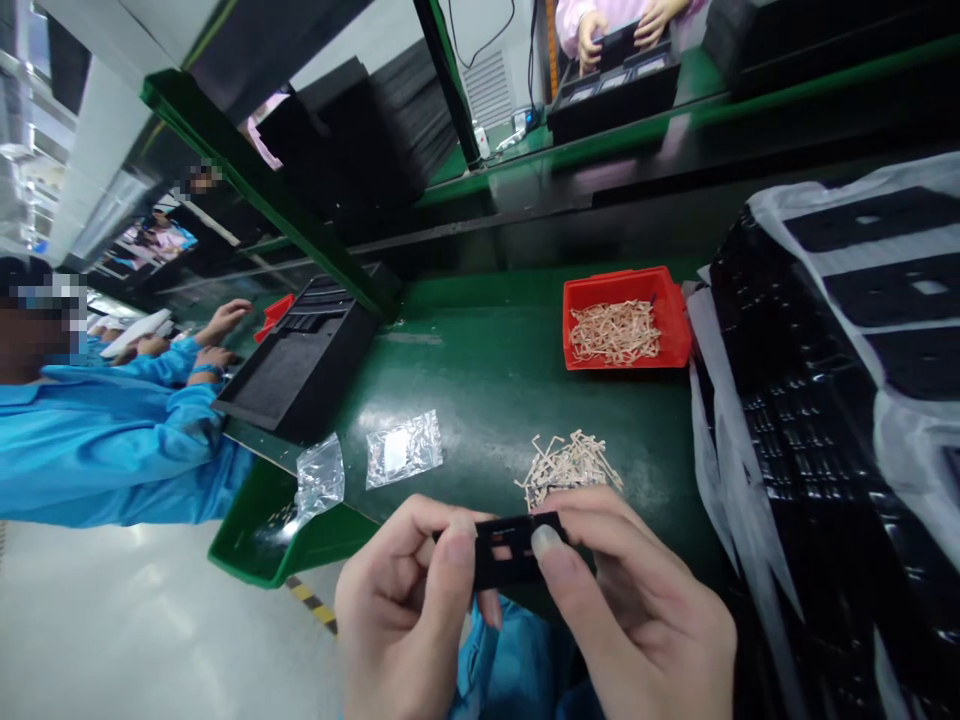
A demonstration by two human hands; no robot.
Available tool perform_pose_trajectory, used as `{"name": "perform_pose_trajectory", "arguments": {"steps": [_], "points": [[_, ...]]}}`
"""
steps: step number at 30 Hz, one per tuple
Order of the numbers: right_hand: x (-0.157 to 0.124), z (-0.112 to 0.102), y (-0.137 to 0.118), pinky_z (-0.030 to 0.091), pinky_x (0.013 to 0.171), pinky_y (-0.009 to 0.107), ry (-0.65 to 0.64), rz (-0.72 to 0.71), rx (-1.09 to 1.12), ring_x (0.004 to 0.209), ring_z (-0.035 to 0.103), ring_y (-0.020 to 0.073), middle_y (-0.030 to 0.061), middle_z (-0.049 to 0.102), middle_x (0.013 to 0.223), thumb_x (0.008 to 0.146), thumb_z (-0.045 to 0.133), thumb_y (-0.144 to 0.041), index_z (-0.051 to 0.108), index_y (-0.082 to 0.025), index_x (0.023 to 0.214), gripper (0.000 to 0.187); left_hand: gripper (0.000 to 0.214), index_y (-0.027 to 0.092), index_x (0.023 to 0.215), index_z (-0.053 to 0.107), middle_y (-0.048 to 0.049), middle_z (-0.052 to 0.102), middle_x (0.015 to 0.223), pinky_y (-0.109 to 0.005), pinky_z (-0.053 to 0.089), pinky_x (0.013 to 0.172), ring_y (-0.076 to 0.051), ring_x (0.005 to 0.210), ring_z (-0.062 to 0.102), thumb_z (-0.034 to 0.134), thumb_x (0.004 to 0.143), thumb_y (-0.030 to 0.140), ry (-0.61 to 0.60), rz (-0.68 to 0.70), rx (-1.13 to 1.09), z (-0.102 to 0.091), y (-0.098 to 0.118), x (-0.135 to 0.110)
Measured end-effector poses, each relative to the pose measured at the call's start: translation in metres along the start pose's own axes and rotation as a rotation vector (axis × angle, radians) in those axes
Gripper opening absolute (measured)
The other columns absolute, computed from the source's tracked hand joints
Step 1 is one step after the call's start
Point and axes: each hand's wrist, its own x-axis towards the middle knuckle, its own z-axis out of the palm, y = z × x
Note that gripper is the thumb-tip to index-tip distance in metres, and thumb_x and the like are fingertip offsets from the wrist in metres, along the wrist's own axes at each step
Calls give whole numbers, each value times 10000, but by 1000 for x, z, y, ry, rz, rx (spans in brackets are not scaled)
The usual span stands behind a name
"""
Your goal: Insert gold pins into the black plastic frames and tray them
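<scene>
Between my two hands is a small flat black plate (511, 572) with a rectangular cut-out, held above the bench's front edge. My left hand (409, 610) pinches its left end between thumb and fingers. At the right end, my right hand (637, 610) grips it, with the thumb pressed on the upper face near the edge. Just beyond my right fingers lies a loose pile of small beige bent strips (574, 465) on the green bench. My fingertips behind the plate are mostly hidden.
A red bin (679, 335) of similar strips stands further back. Clear plastic bags (405, 450) lie to the left, near a black tray (262, 375) and a green bin (247, 555). Plastic-wrapped black parts (810, 420) stack at right. Co-workers sit left (127, 430) and across (626, 30).
</scene>
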Motion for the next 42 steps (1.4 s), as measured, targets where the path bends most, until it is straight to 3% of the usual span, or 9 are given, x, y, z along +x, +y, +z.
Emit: {"name": "perform_pose_trajectory", "arguments": {"steps": [4, 9, 15, 20, 27, 29, 33, 38, 42], "points": [[3, -7, 4, 585, 700, 174, -62, -84, -42, 832, 722, 102, -24, 748, 931, 984, 717, -237, 754, -279, 892, 108, 284, 200, 799, 791, 16, 688, 563, -81, 486, 480, -49, 456, 610, 802, 955, 437, 39, 16, 1, 4, 0, -1], [10, -16, 8, 610, 719, 156, -165, -212, -121, 846, 750, 97, -25, 766, 932, 963, 729, -164, 756, -261, 941, 103, 252, 230, 934, 811, 15, 692, 584, -112, 521, 487, -74, 474, 619, 699, 1030, 434, 55, 170, 32, 11, -3, -5], [10, -20, 6, 626, 735, 185, -190, -249, -98, 843, 746, 103, -15, 783, 963, 955, 751, -155, 792, -249, 968, 103, 205, 224, 832, 706, 52, 616, 535, -95, 415, 433, -51, 429, 504, 738, 991, 348, 314, 86, 166, 29, 1, -17], [8, -20, 7, 624, 767, 242, -216, -265, -69, 867, 745, 125, -2, 789, 986, 958, 755, -143, 813, -252, 1006, 133, 116, 241, 823, 705, 68, 624, 590, -101, 407, 433, -53, 459, 484, 812, 868, 242, 289, 173, 246, 29, 4, -16], [6, -13, 7, 577, 747, 300, -177, -305, -24, 833, 724, 143, 1, 780, 965, 987, 743, -211, 817, -262, 1010, 93, 197, 246, 810, 692, 70, 672, 640, -88, 519, 507, -69, 531, 610, 873, 778, 176, 177, 288, 274, 19, 2, -8], [6, -13, 7, 574, 747, 308, -191, -315, -28, 836, 719, 147, 2, 779, 965, 977, 747, -191, 812, -254, 1000, 94, 220, 241, 792, 680, 77, 631, 616, -73, 474, 475, -52, 498, 554, 898, 770, 223, 224, 258, 281, 21, 1, -8], [7, -14, 4, 580, 738, 311, -211, -333, -58, 827, 713, 144, -2, 774, 966, 947, 738, -120, 796, -250, 995, 151, 343, 208, 769, 656, 74, 534, 573, -62, 360, 421, -22, 439, 408, 878, 850, 456, 359, 52, 124, 24, 1, -12], [11, -17, 1, 566, 698, 286, -140, -283, -106, 763, 702, 119, -14, 744, 890, 947, 698, -98, 772, -231, 902, 159, 314, 211, 910, 772, 10, 638, 568, -150, 462, 385, -98, 404, 564, 693, 1003, 501, 104, 83, -5, 16, 0, -11], [16, -16, 10, 571, 714, 306, -121, -372, -227, 727, 683, 127, -9, 717, 818, 921, 711, -62, 733, -211, 840, 171, 333, 207, 838, 726, 45, 540, 473, -122, 375, 384, -70, 378, 474, 650, 1042, 460, 221, 7, 150, 24, 2, -11]]}}
